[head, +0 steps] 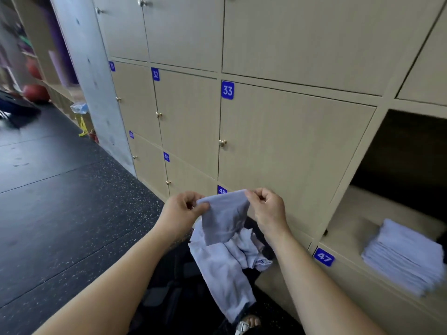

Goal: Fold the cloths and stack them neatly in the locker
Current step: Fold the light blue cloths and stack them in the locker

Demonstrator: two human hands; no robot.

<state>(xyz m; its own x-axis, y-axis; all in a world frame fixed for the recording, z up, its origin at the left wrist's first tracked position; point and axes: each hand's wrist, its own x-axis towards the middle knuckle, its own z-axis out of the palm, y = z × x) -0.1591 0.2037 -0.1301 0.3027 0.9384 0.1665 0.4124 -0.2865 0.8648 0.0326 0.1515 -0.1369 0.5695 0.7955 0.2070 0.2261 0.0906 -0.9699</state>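
Two hands do the holding. My left hand (183, 211) has its thumb and curled fingers pinched on the upper left corner of a pale lilac cloth (225, 216). My right hand (268, 211) pinches the upper right corner the same way, the other fingers tucked in. The cloth hangs between them, its top edge pulled fairly straight and its lower end drooping.

Right under it, toward 6 o'clock, a loose heap of unfolded cloths (227, 269) lies on something black that I cannot make out. One long piece trails down toward my sandalled foot (249, 322) at the bottom edge.

At 4 o'clock is a blue plate numbered 47 (323, 257). Just beyond it, at 3 to 4 o'clock, the open locker (358, 213) holds a squared stack of folded cloths (404, 257). The stack sits near the front edge of the locker's floor, with bare wood to its left and dark space behind.

Straight ahead at 12 o'clock stands the closed door marked 33 (290, 146) with a small brass knob, and doors 32 and 49 run off to its left.

From 8 to 9 o'clock spreads the dark speckled floor (60, 213). At 11 o'clock rises a grey concrete pillar (92, 81). Farthest off, at 10 o'clock, are blurred red balls (36, 91) beside shelving.
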